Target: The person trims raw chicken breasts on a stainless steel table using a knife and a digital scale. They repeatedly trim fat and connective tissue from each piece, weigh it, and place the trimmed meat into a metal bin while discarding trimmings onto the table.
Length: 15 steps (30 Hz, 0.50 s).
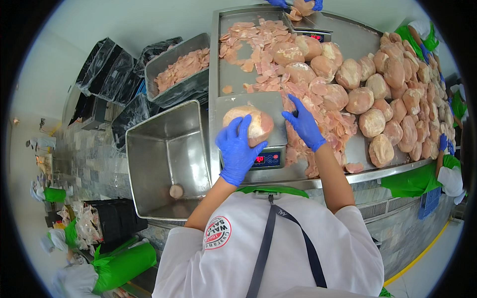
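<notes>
A large rounded lump of pale raw meat sits on the steel plate of a digital weighing scale with a lit red display. My left hand, in a blue glove, grips the lump's near side, fingers over its top and thumb at its right. Right of the scale, my blue-gloved right hand hovers over thin meat slices, index finger and thumb extended; a small dark thing shows between them, too hidden to name. More rounded meat lumps lie farther right on the steel table.
Left of the table stands a deep steel bin with one small round piece inside. Behind it, a grey tub holds slices. A second scale is at the far side, beneath a co-worker's gloved hands. Other workers stand along the right and lower left.
</notes>
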Motion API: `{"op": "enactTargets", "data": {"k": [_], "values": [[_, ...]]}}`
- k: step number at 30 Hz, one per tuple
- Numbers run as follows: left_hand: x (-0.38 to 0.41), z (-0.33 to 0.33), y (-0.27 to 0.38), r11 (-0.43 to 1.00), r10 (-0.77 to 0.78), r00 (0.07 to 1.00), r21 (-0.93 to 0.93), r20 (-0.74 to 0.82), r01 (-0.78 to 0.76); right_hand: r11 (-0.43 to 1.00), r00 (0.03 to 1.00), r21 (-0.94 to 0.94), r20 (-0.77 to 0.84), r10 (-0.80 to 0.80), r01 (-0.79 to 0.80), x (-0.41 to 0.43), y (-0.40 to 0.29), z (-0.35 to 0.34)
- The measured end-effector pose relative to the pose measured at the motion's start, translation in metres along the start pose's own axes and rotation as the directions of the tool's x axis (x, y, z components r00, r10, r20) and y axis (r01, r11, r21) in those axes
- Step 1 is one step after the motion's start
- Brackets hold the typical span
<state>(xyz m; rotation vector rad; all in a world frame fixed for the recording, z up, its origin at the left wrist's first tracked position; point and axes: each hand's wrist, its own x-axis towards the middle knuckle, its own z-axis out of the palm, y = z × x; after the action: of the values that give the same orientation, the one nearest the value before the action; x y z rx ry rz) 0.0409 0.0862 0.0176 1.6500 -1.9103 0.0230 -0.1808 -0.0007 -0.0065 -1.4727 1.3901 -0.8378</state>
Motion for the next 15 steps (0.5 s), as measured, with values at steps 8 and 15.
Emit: {"op": "enactTargets", "data": {"k": [8, 15], "values": [[0.033, -0.047, -0.046, 0.955, -0.04, 0.99, -0.287, 0.137, 0.078, 0.99, 0.99, -0.13, -0.119, -0.07, 0.054, -0.085, 0.059, -0.016], [0.063, -0.065, -0.071, 0.979, 0.102, 0.969, -0.195, 0.225, -0.058, 0.994, 0.987, -0.106, -0.16, -0.029, 0.012, -0.11, 0.041, -0.007]]}}
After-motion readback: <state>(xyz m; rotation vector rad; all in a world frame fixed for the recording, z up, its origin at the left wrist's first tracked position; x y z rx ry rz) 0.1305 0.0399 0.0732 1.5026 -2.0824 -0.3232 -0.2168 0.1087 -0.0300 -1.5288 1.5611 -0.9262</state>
